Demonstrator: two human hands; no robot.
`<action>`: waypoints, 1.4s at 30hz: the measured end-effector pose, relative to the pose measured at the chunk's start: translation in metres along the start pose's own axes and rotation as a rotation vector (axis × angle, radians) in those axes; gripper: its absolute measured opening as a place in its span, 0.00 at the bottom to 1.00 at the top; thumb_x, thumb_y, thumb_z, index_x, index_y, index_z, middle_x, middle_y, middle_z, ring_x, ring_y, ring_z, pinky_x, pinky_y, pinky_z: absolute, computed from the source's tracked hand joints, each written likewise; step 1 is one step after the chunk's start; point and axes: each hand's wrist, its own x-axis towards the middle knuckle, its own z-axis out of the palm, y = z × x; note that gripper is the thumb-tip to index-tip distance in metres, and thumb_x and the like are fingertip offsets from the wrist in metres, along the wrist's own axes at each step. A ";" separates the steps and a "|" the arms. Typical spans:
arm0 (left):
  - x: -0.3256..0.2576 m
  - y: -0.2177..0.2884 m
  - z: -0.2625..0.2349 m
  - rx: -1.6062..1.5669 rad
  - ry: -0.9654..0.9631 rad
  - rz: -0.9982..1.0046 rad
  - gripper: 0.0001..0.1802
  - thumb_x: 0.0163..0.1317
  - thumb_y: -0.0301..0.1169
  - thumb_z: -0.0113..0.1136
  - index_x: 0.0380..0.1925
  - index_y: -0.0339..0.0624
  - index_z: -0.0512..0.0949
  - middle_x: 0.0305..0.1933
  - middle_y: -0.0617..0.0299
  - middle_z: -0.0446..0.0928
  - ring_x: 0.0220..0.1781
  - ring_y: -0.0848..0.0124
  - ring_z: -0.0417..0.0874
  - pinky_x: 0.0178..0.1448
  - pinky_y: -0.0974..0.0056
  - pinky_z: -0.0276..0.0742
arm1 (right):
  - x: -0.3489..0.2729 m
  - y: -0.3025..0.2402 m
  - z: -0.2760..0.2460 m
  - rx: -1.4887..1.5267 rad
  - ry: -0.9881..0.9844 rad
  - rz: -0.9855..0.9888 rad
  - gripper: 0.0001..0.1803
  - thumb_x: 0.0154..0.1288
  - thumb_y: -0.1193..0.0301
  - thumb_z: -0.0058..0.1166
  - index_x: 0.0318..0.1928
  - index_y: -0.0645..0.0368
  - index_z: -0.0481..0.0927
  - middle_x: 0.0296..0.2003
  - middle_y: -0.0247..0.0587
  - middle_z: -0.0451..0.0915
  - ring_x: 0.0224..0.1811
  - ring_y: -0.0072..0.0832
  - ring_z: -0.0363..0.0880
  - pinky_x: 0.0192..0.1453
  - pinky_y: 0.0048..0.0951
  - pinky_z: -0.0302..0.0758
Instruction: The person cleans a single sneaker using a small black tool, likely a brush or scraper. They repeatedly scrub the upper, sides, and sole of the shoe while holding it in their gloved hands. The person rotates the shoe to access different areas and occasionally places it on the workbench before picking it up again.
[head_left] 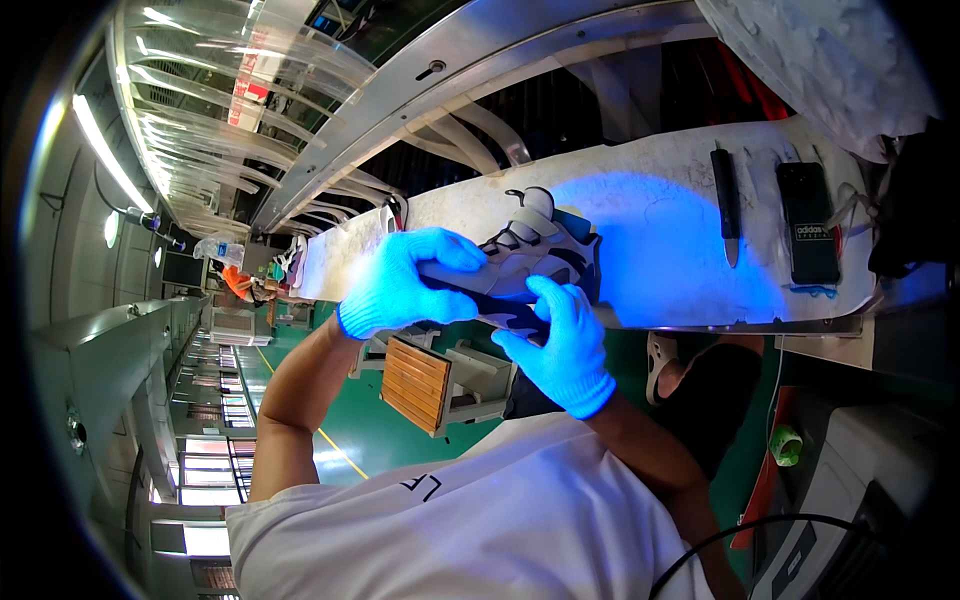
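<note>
A light-coloured sneaker (528, 248) with dark laces and dark patches is held over the near edge of the worktable, lit by blue light. My gloved left hand (412, 282) grips its toe end, fingers over the upper and thumb below. My gloved right hand (562, 340) pinches the sole's near edge (512, 312) between thumb and fingers, close to the middle of the shoe. Both gloves glow bright blue. The shoe's collar points away to the right, and its far side is hidden.
On the white worktable (660, 205), a black-handled knife (725, 205) lies right of the shoe, beside a dark phone (808, 225). A metal rail with clear plastic strips (470, 135) runs behind. A wooden-topped stool (415, 385) stands below. Another shoe (292, 262) and a person in orange (238, 282) are far left.
</note>
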 end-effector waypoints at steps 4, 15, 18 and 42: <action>0.010 -0.002 -0.008 0.031 -0.052 0.069 0.27 0.49 0.33 0.93 0.48 0.38 0.89 0.58 0.49 0.90 0.60 0.59 0.92 0.67 0.55 0.87 | 0.011 0.004 -0.004 0.029 0.015 0.022 0.49 0.50 0.60 0.91 0.69 0.56 0.76 0.45 0.42 0.79 0.43 0.39 0.83 0.46 0.43 0.83; 0.021 -0.024 -0.026 0.083 -0.105 0.176 0.28 0.47 0.36 0.93 0.46 0.37 0.89 0.57 0.49 0.91 0.61 0.57 0.92 0.67 0.54 0.86 | 0.031 0.017 -0.005 -0.015 -0.070 0.018 0.44 0.50 0.56 0.89 0.65 0.53 0.77 0.45 0.38 0.83 0.45 0.39 0.85 0.46 0.44 0.85; 0.025 -0.040 -0.033 0.028 -0.127 0.168 0.32 0.49 0.38 0.91 0.53 0.37 0.89 0.60 0.48 0.90 0.61 0.56 0.91 0.68 0.54 0.85 | 0.041 0.021 0.000 -0.007 -0.088 0.028 0.45 0.47 0.54 0.91 0.62 0.54 0.79 0.45 0.39 0.83 0.40 0.37 0.85 0.42 0.42 0.84; 0.013 0.064 -0.009 0.540 -0.226 0.063 0.44 0.51 0.49 0.90 0.65 0.38 0.87 0.59 0.47 0.91 0.58 0.55 0.95 0.65 0.57 0.89 | -0.004 -0.006 -0.015 0.267 0.054 0.327 0.50 0.47 0.56 0.94 0.67 0.60 0.78 0.37 0.36 0.83 0.38 0.24 0.82 0.46 0.33 0.87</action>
